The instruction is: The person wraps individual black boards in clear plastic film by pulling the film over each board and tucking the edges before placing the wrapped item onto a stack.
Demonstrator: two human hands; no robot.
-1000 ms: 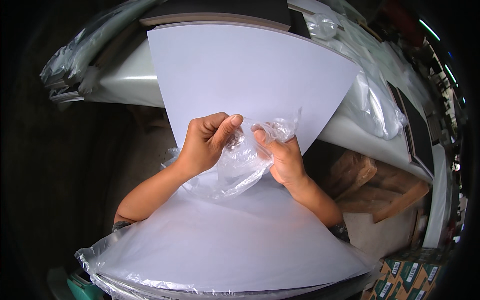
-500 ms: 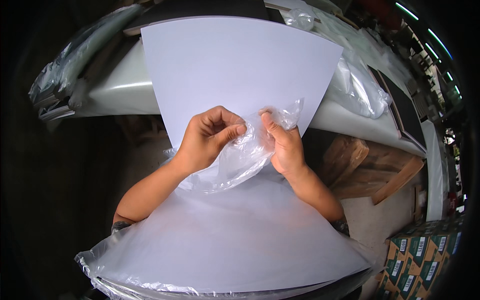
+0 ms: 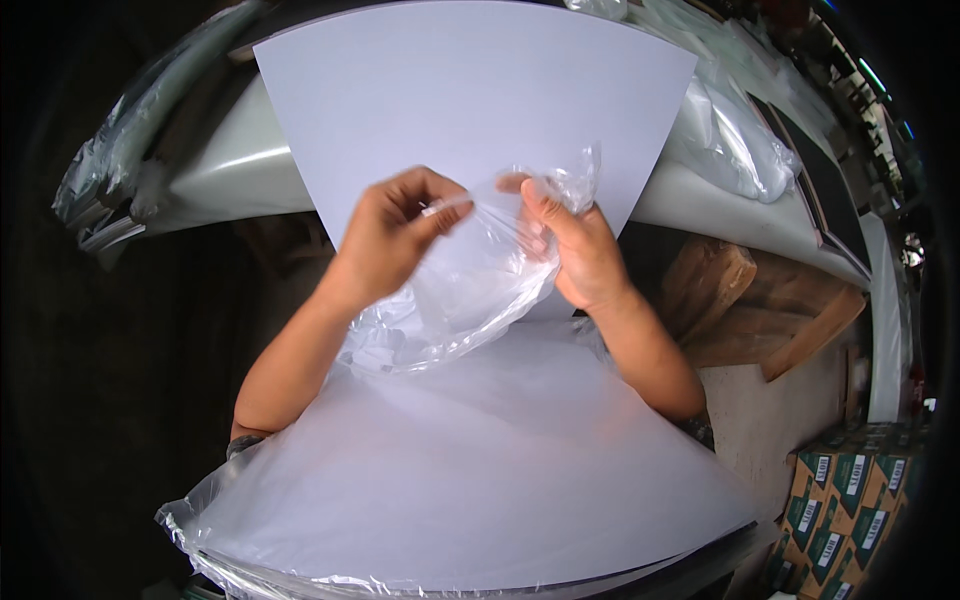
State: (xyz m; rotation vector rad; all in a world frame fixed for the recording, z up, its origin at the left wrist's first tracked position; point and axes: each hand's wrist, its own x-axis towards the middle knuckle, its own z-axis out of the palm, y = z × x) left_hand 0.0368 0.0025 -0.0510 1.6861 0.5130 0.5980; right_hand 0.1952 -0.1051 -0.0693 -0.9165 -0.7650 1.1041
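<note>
Over a large white sheet, both hands hold the crumpled end of a clear plastic film. My left hand is closed in a pinch, thumb against forefinger, on the film's upper edge. My right hand grips a bunched part between thumb and fingers; some of its fingers show through the film, and a loose tip sticks up above. The film is pulled into creases between the hands. Closer to me, clear plastic covers another broad white sheet, its near edge gathered and wrinkled.
Pale plastic-wrapped rolls or stacks lie at the left, with more clear plastic at the right. Brown wrapped bundles sit below on the right. Several brown-and-green boxes are stacked at the lower right.
Both hands have risen slightly with the film, which is now spread more tightly between them. The view has shifted a little, so the white sheet sits higher in it.
</note>
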